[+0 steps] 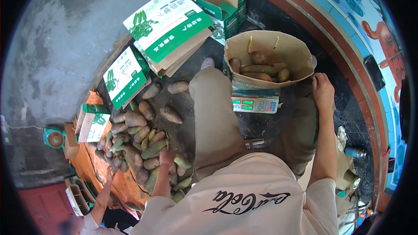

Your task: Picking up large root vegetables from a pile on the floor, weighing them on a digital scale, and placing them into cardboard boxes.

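1. White T-shirt (261, 187), nearest the camera, fills the frame's bottom centre.
2. Left hand (166, 158), lower left of centre, reaches into the piled root vegetables (146, 110); its fingers are partly hidden, so I cannot tell whether they pinch 1.
3. Right hand (324, 90), right of centre, has bent fingers beside an open carton (297, 57); I cannot tell whether they grip its rim.
4. That carton, upper centre, holds more roots, apparently on a digital scale (256, 104); leaning on it could skew the reading.
5. Tugging could roll roots toward the co-worker's hand (110, 174), lower left.
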The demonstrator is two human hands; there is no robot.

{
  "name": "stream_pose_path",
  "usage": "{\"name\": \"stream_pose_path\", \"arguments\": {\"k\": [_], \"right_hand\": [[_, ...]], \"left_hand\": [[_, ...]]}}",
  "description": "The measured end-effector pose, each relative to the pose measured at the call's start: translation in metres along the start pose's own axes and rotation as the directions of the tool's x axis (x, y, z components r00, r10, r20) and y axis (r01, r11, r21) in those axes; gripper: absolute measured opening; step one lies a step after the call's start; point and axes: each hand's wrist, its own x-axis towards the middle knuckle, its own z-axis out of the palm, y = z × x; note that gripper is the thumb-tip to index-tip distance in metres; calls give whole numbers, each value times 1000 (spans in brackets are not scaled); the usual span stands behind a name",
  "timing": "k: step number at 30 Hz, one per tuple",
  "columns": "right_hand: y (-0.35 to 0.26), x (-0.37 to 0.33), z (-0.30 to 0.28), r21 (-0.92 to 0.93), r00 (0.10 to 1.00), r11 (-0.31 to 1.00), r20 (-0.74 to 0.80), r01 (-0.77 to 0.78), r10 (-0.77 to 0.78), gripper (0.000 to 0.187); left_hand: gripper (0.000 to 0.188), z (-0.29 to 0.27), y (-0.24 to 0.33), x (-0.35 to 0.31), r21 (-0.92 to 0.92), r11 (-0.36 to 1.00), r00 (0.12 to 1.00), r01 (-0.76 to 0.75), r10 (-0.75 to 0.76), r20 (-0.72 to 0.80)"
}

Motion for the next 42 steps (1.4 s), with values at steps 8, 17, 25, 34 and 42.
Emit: {"name": "stream_pose_path", "arguments": {"k": [8, 17, 25, 34, 42], "right_hand": [[4, 0, 1, 55, 996, 997, -71, 61, -57, 7], [7, -2, 1, 128, 996, 992, -94, 7, 5, 9], [11, -6, -3, 169, 993, 986, -116, -2, 22, 8], [11, -2, -2, 181, 991, 983, -135, 3, 22, 8], [9, -2, -1, 153, 994, 988, -107, -3, 20, 8]], "left_hand": [[42, -130, 145, -14, -540, 643, 695, -543, -17, -719], [45, -235, 333, -50, -731, 224, 765, -644, 185, -617], [44, -178, 477, -26, -773, 333, 798, -540, 494, -345], [43, -120, 509, -26, -688, 509, 783, -517, 606, -141], [23, -194, 408, -49, -568, 346, 659, -747, 502, -560]]}}
